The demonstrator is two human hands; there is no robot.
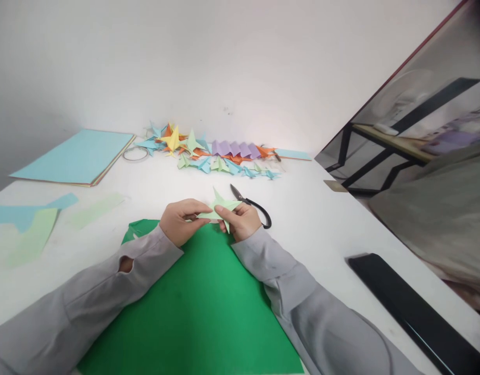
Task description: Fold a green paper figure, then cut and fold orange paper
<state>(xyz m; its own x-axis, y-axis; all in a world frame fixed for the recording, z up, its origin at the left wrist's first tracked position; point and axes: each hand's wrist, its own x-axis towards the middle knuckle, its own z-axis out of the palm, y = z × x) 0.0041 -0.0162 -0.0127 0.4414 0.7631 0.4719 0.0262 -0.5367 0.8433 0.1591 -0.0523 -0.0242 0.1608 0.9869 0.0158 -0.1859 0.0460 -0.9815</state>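
Between both hands is a pale green folded paper star [223,203], its points sticking out up, down and to the sides. My left hand [182,221] pinches its left point between thumb and fingers. My right hand [243,221] grips its right side, thumb on top and fingers curled beneath. Just beyond the right hand lie scissors [259,207] with black handles, partly covered by that hand. Under my forearms spreads a green sheet [197,307].
Along the wall lie several folded paper shapes [172,139] and a purple pleated strip [236,149]. Blue paper sheets [74,156] are stacked at the back left, near a wire coil [136,153]. Paper scraps [33,237] lie left; a long black object [415,312] lies right.
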